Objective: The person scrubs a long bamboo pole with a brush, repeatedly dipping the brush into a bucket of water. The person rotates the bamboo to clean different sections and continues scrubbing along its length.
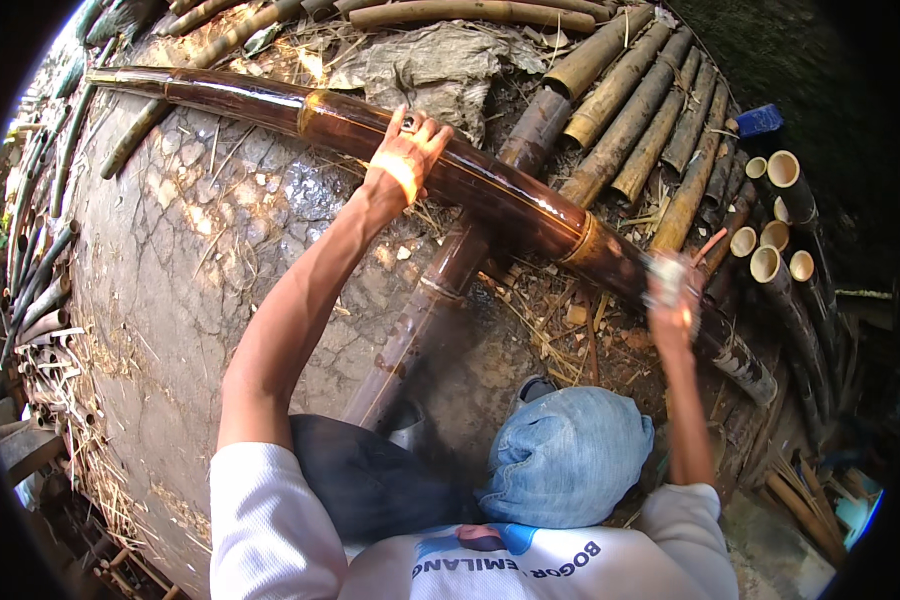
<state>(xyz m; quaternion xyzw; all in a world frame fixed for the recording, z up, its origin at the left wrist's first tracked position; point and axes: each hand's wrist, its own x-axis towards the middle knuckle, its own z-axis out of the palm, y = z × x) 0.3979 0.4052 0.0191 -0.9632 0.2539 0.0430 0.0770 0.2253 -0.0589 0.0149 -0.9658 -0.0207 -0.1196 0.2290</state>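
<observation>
**Inspector:** Two hands on one dark, glossy bamboo pole [440, 165]; it lies slantwise across the scene, thin end at upper left, thick end at lower right, raised off the cracked concrete ground [200, 260]; confirm the left hand.

**Assistant:** The left hand [407, 155] rests on top of the pole near its middle, just past a pale node ring; fingers curled over the far side, clasping the pole; a ring shows on one finger.

**Inspector:** And the right hand?

**Assistant:** The right hand [673, 290] is at the pole's lower stretch, beyond the second node ring; it is blurred; it appears to hold a pale cloth or brush [670, 270] against the pole; whether the fingers are tight around it, I cannot tell.

**Inspector:** What supports the pole?

**Assistant:** A second dark bamboo pole [440, 280] runs beneath it, crossing near the middle; contact between them cannot be confirmed.

**Inspector:** Surroundings?

**Assistant:** Several tan bamboo lengths [630, 110] stacked side by side at upper right; cut bamboo tubes [770, 255] with open ends at right; a small blue container [760, 120] just above them; a crumpled grey sack [440, 65] behind the left hand; the person's blue-jeaned knee [565, 455] below the pole.
</observation>
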